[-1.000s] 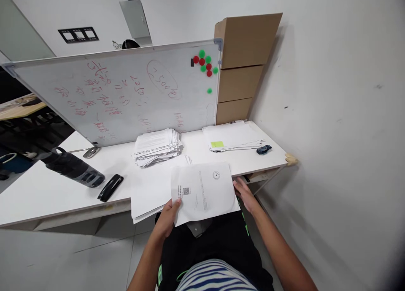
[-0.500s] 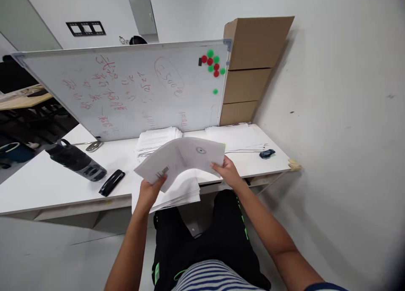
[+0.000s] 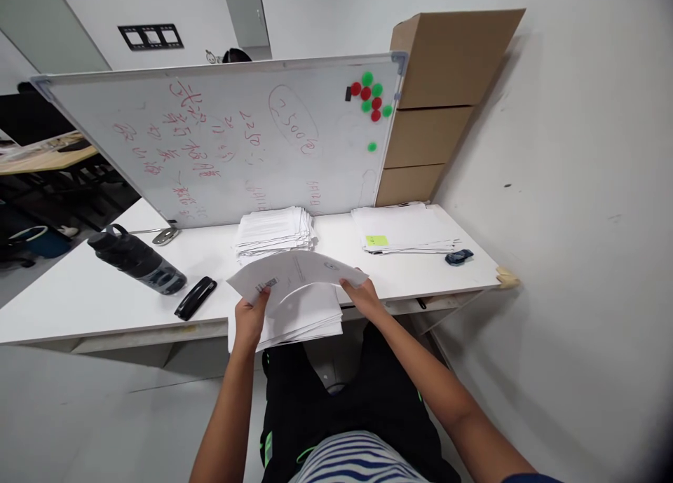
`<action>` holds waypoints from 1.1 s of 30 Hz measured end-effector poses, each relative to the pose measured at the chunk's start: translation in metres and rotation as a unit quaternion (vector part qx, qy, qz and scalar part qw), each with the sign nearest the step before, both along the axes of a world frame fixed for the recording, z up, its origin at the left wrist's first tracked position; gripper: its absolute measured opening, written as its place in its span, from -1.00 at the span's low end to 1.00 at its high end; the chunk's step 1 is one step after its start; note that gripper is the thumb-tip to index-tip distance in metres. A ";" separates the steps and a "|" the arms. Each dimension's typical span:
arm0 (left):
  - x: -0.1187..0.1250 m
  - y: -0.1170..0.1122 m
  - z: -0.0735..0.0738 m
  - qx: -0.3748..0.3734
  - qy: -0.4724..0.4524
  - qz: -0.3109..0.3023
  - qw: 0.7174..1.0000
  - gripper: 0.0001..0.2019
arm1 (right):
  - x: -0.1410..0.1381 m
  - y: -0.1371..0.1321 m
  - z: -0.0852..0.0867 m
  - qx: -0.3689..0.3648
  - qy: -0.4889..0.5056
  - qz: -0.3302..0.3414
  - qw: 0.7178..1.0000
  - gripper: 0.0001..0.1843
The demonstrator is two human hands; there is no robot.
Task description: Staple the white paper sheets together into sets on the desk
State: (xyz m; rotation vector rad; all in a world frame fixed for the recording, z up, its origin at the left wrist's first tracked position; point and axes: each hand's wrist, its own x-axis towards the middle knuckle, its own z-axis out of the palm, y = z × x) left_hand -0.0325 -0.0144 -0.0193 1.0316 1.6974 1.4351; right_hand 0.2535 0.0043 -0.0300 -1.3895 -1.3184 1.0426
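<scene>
A thin set of printed sheets [image 3: 297, 273] bows upward between both hands, just above a paper stack [image 3: 302, 318] at the front edge of the white table [image 3: 78, 308]. My left hand [image 3: 251, 313] pinches the sheets' left corner, beside a small printed code. My right hand [image 3: 359, 295] grips their right edge. Both hands are closed on the sheets.
A second paper stack [image 3: 274, 230] lies farther back, and a third [image 3: 402, 229] with a yellow sticky note lies right. A black stapler [image 3: 195, 298], dark bottle [image 3: 135, 260], small dark object [image 3: 458, 257], leaning whiteboard [image 3: 231, 139] and cardboard boxes [image 3: 436, 104] surround them.
The sheets went from lying flat over my lap to being lifted and curved above the front paper stack. My right hand moved up onto their right edge; the view shifted slightly.
</scene>
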 end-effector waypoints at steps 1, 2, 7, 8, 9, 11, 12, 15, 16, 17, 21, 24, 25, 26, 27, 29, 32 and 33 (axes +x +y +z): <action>-0.001 -0.002 0.004 -0.003 0.002 -0.003 1.000 -0.52 | 0.002 -0.001 0.003 0.000 -0.003 0.008 1.000 -0.63; -0.002 -0.005 0.010 -0.010 0.006 -0.008 1.000 -0.52 | 0.005 -0.003 0.008 0.001 -0.004 0.017 1.000 -0.64; -0.023 -0.037 0.057 -0.090 0.003 -0.082 0.992 -0.45 | 0.041 -0.031 0.048 -0.020 0.050 0.060 0.997 -0.54; -0.028 -0.044 0.065 -0.115 -0.017 -0.112 0.987 -0.45 | 0.049 -0.038 0.056 -0.044 0.076 0.081 0.993 -0.50; -0.031 -0.050 0.070 -0.141 -0.040 -0.142 0.979 -0.45 | 0.056 -0.046 0.061 -0.078 0.109 0.102 0.986 -0.47; -0.033 -0.058 0.071 -0.186 -0.084 -0.194 0.959 -0.48 | 0.066 -0.059 0.063 -0.150 0.168 0.134 0.965 -0.42; -0.032 -0.061 0.067 -0.204 -0.100 -0.208 0.951 -0.50 | 0.068 -0.065 0.060 -0.181 0.189 0.134 0.956 -0.42; -0.022 -0.066 0.048 -0.239 -0.120 -0.210 0.940 -0.53 | 0.068 -0.075 0.044 -0.241 0.216 0.107 0.940 -0.45; -0.019 -0.067 0.042 -0.248 -0.121 -0.204 0.939 -0.53 | 0.067 -0.077 0.038 -0.251 0.220 0.102 0.937 -0.46; -0.017 -0.068 0.037 -0.256 -0.122 -0.199 0.938 -0.53 | 0.066 -0.078 0.033 -0.258 0.223 0.102 0.934 -0.47; -0.013 -0.073 0.032 -0.266 -0.124 -0.195 0.936 -0.55 | 0.066 -0.081 0.026 -0.262 0.229 0.100 0.932 -0.50; -0.013 -0.074 0.037 -0.263 -0.118 -0.192 0.938 -0.54 | 0.067 -0.082 0.026 -0.259 0.233 0.095 0.933 -0.51; -0.013 -0.074 0.038 -0.261 -0.117 -0.191 0.939 -0.54 | 0.066 -0.082 0.026 -0.258 0.235 0.094 0.933 -0.51; -0.013 -0.074 0.039 -0.260 -0.117 -0.191 0.939 -0.53 | 0.066 -0.082 0.026 -0.256 0.237 0.094 0.932 -0.50; -0.013 -0.075 0.039 -0.260 -0.119 -0.192 0.939 -0.52 | 0.065 -0.082 0.025 -0.255 0.239 0.095 0.932 -0.50; -0.013 -0.075 0.039 -0.263 -0.122 -0.191 0.938 -0.52 | 0.065 -0.083 0.024 -0.254 0.240 0.101 0.932 -0.49; -0.013 -0.076 0.038 -0.269 -0.122 -0.192 0.936 -0.51 | 0.066 -0.084 0.022 -0.258 0.236 0.106 0.931 -0.50; -0.014 -0.076 0.038 -0.269 -0.122 -0.193 0.936 -0.51 | 0.066 -0.084 0.022 -0.260 0.235 0.103 0.931 -0.50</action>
